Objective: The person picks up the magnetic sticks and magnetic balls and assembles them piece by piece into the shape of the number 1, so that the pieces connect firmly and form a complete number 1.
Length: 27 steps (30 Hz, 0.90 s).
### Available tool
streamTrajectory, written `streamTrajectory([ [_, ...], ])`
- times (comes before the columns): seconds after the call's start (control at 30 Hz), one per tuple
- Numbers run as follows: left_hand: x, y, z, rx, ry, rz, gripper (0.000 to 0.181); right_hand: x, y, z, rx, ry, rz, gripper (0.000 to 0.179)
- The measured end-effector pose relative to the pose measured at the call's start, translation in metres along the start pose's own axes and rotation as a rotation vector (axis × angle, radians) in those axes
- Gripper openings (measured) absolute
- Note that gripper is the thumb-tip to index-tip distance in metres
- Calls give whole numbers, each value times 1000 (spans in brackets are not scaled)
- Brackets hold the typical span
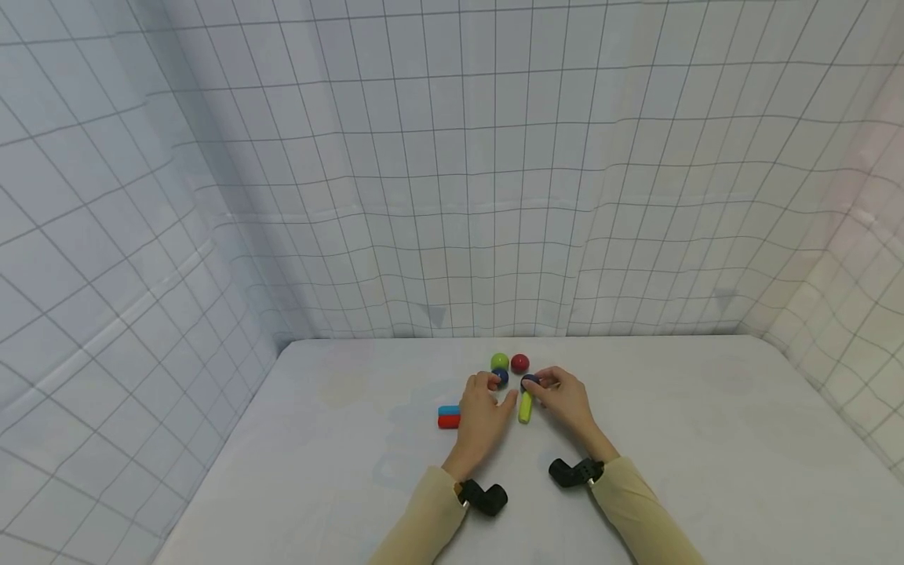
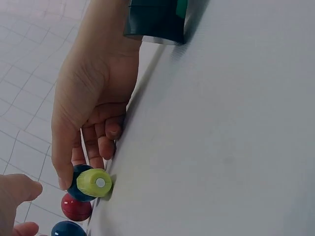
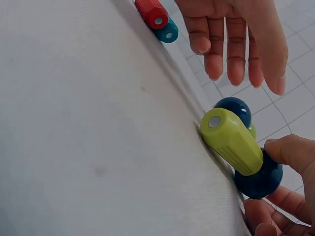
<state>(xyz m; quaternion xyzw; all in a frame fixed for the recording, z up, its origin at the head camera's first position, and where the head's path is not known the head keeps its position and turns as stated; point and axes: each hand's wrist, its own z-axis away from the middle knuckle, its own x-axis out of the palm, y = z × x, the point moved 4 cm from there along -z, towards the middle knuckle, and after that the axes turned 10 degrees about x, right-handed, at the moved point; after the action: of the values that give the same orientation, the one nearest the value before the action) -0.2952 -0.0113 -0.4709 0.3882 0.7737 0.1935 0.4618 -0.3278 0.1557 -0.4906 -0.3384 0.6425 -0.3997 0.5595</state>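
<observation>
Soft, faint shadows mark the table [image 1: 706, 416]; wrist views look dim.

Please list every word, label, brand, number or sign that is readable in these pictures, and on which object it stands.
None: no text can be read in any view.
Yellow-green bar: no lettering visible, even on its pale round end.
Left black wrist device, right black wrist device: any lettering would be too small to read.

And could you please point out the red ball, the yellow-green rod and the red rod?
Red ball [image 1: 519, 363]: head view, its visible middle.
Yellow-green rod [image 3: 234, 142]: right wrist view, midway along its ridged side.
Red rod [image 1: 449, 422]: head view, middle of its visible side.
</observation>
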Motion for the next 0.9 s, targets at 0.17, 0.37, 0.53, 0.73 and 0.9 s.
streamTrajectory([
  [0.17,-1,-5,-6,-14,13,13,39,1,1,0,3,-1,-3,31],
  [0.37,-2,-13,-11,-19,10,-11,43,1,2,0,30,-12,8,33],
  [0.53,-3,-17,-14,-50,-12,-20,45,1,1,1,21,-10,10,34],
  [0.73,-3,-17,-19,-81,-48,-24,46,2,2,0,31,-11,18,34],
  [0.9,0,-19,-24,-103,-76,-39,49,2,2,-1,30,-2,24,35],
])
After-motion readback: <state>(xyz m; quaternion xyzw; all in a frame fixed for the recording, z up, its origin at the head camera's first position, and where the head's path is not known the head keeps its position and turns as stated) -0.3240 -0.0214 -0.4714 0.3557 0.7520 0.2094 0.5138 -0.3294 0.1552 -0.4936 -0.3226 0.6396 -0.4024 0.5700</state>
